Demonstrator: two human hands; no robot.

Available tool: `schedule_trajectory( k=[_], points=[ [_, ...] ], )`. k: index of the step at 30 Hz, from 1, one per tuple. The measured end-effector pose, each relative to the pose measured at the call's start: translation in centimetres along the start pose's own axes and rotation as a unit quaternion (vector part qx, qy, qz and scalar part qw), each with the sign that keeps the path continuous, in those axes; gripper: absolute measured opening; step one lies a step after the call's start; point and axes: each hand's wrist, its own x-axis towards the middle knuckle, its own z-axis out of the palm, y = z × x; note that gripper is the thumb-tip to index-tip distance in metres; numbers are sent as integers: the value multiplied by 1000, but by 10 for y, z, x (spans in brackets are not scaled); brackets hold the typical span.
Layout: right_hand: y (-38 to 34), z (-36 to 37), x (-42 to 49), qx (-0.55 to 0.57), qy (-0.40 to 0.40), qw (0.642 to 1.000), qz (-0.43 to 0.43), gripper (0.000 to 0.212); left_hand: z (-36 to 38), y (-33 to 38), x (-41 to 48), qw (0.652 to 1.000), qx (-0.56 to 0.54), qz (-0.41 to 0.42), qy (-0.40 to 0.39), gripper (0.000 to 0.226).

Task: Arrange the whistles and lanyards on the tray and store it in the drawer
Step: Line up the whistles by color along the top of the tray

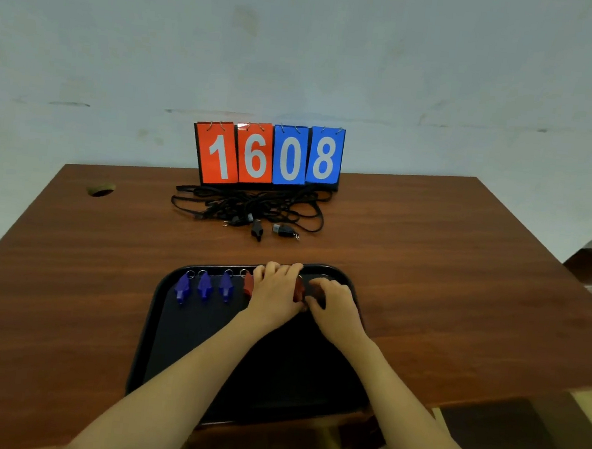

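Note:
A black tray (pixel 179 351) lies at the near edge of the brown table. Three blue whistles (pixel 204 286) stand in a row along its far side, each with a metal ring. A red whistle (pixel 248 285) sits right of them, partly hidden by my left hand (pixel 274 291), whose fingers curl over the tray's far rim area. Another red whistle (pixel 298 290) shows between my hands. My right hand (pixel 334 301) rests beside it with fingers bent around something dark that I cannot make out. Black lanyards (pixel 249 203) lie tangled farther back, with two black whistles (pixel 257 229) in front.
A flip scoreboard (pixel 269 155) reading 1608 stands at the back of the table (pixel 446 276) against the wall. A round cable hole (pixel 101 190) is at the far left. The table's right edge drops off to the floor.

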Motion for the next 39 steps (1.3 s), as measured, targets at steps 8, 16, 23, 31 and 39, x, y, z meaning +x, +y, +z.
schedule_trajectory(
  k=[8, 16, 23, 31, 39],
  points=[
    [-14, 11, 16, -36, -76, 996, -22, 46, -10, -33, -22, 995, 63, -4, 72, 50],
    [-21, 16, 20, -41, -68, 996, -40, 46, -9, -34, -24, 994, 86, -6, 74, 35],
    [-24, 20, 21, -57, -57, 996, -46, 48, -12, -37, -26, 993, 92, -8, 71, 36],
    [-24, 21, 20, -71, -56, 995, -52, 49, -12, -44, -26, 995, 91, -15, 45, 41],
    [-33, 6, 34, -9, 2, 997, -80, 37, -13, -49, -18, 982, 26, -13, 187, 40]
  ],
)
